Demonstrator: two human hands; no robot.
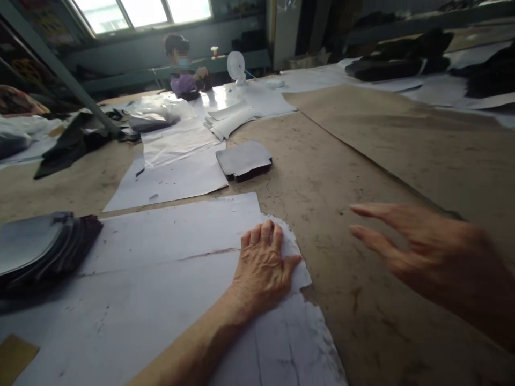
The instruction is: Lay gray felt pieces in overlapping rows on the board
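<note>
My left hand [263, 262] rests palm down near the torn right edge of a large white paper sheet [161, 300], its thumb out to the right. No object shows under it, though the palm side is hidden. Over the brown tabletop [322, 311] to the right is my right hand [422, 252], slightly blurred, thumb and fingers apart with nothing between them. Beyond my left hand lies a small stack of dark pieces [245, 160] with a pale grey top. A taller stack of dark layered pieces [44, 246] sits on the paper at the left.
A brown sheet [386, 128] covers the table's far right. White papers [233, 120] and plastic-wrapped bundles [161, 112] lie further back. A person [187, 75] sits at the far side near a small white fan [236, 67]. A slanted post [64, 69] rises at left.
</note>
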